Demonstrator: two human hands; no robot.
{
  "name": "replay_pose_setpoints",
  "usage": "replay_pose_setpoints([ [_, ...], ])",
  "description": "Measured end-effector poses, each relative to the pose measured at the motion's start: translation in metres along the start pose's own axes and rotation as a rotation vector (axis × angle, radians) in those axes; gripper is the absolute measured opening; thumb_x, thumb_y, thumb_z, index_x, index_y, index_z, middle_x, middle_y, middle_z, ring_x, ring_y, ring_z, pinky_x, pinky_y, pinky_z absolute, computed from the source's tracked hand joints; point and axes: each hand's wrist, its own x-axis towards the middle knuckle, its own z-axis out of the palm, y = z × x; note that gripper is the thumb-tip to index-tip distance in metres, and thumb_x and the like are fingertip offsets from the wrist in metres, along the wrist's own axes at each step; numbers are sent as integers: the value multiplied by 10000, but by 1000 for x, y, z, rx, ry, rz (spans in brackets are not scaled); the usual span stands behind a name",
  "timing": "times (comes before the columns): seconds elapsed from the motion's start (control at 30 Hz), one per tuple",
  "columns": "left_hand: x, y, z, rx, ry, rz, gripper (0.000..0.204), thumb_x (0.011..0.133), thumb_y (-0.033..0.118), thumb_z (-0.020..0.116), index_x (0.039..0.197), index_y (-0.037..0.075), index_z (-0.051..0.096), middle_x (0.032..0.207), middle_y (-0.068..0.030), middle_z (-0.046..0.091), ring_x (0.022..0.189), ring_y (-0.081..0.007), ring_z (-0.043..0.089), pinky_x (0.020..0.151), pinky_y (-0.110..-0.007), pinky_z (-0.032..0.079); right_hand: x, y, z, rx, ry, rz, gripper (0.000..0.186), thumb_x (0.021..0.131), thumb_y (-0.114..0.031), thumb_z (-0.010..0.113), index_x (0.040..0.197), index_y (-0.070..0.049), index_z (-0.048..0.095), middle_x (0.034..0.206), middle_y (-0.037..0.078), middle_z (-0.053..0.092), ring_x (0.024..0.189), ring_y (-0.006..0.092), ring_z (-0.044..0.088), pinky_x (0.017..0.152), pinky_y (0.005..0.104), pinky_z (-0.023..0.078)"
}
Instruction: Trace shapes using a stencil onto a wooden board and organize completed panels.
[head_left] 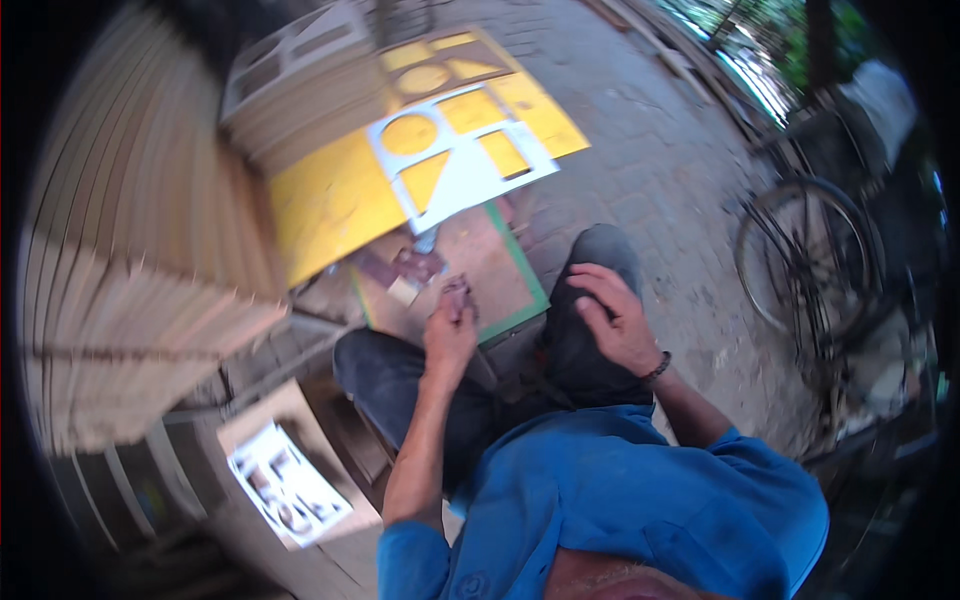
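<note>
My left hand (450, 335) is closed on a small crumpled reddish-brown piece (458, 293), blurred, which looks like worn sandpaper. It is above a low board with green edging (525, 272) in front of my knees. More reddish-brown scraps (415, 265) and a small pale block (404, 290) lie beside it on that board. My right hand (618, 325) rests over my right knee, fingers stretched out and holding nothing. Beyond the hands, a white panel (455, 195) with round, triangular and rectangular cut-outs lies on a yellow sheet (320, 215).
Tall stacks of boards (150, 180) rise on the left. Behind the yellow sheet stands a pile of cut-out panels (310, 100). Another white cut-out piece (330, 500) lies on a brown board at lower left. A bicycle (805, 260) stands on the right, on paved ground (670, 170).
</note>
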Motion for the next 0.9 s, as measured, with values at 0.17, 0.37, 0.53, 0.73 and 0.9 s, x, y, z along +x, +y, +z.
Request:
replay_pose_setpoints([
  [0.17, 38, -39, -10, 66, -52, 5, 316, 959, 251, 611, 1171, 16, 597, 1056, -268, 664, 1004, -463, 641, 856, -499, 496, -118, 118, -67, -408, 178, 473, 221, 955, -72, 533, 1122, 0, 658, 1070, 220, 672, 998, 343, 666, 862, 400, 519],
  [0.37, 34, -31, 12, 197, -30, 166, 355, 969, 276, 621, 1182, -8, 616, 1170, -236, 610, 1082, -463, 592, 924, -521, 465, -351, 215, -33, 53, -355, 1129, 302, 827, -291, 697, 971, -27, 720, 921, 237, 706, 920, 402, 700, 789, 462, 544],
  [0.53, 25, -46, -6, 285, -32, 235, 347, 974, 299, 623, 1187, 25, 629, 1206, -217, 599, 1059, -436, 599, 918, -516, 460, -429, 204, 1, -5, -272, 1191, 299, 829, -298, 695, 952, -27, 719, 903, 236, 703, 907, 401, 701, 777, 463, 542],
  [0.73, 4, -13, -54, 457, -93, 134, 415, 943, 301, 653, 1284, 68, 607, 1114, -216, 585, 1042, -418, 596, 973, -506, 443, -459, 168, 33, -76, -203, 1248, 297, 831, -308, 693, 923, -27, 718, 877, 235, 698, 889, 399, 703, 759, 464, 539],
  [0.9, -16, 16, -118, 881, -160, 460, 566, 820, 174, 672, 1371, 121, 551, 1081, -199, 588, 1041, -394, 588, 967, -509, 438, -483, 141, 47, -116, -178, 1306, 299, 833, -317, 690, 899, -27, 717, 855, 234, 693, 873, 398, 704, 744, 464, 537],
])
